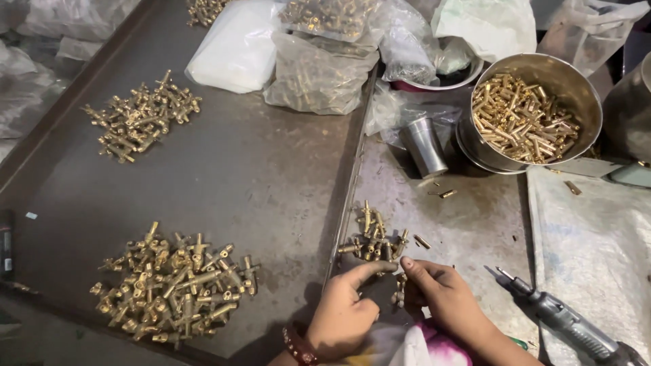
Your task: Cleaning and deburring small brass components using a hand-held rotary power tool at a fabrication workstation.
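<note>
Two bare hands meet at the bottom edge, just below a small heap of brass cross-shaped fittings [374, 238] on the grey scratched metal tabletop [475, 224]. The left hand [342, 315], with a dark red bangle [298, 347] at its wrist, has its fingers [369, 270] pinched closed on a small brass fitting [399, 290], and the right hand [441, 298] has its fingers [411, 268] curled against the same piece from the other side.

Left of the fingers lies a dark shallow metal tray [271, 176] bearing a large near heap of brass fittings [176, 285] and a smaller far heap of brass fittings [142, 116]. Far above the fingers sit an opaque white plastic bag [234, 47] and a clear plastic bag of brass parts [319, 74]. Up and right of the fingers stand a small steel cup [426, 146] and a round steel bowl of brass pins [525, 112]. Right of the fingers, a grey powered screwdriver [566, 322] lies on a pale woven sack [597, 244].
</note>
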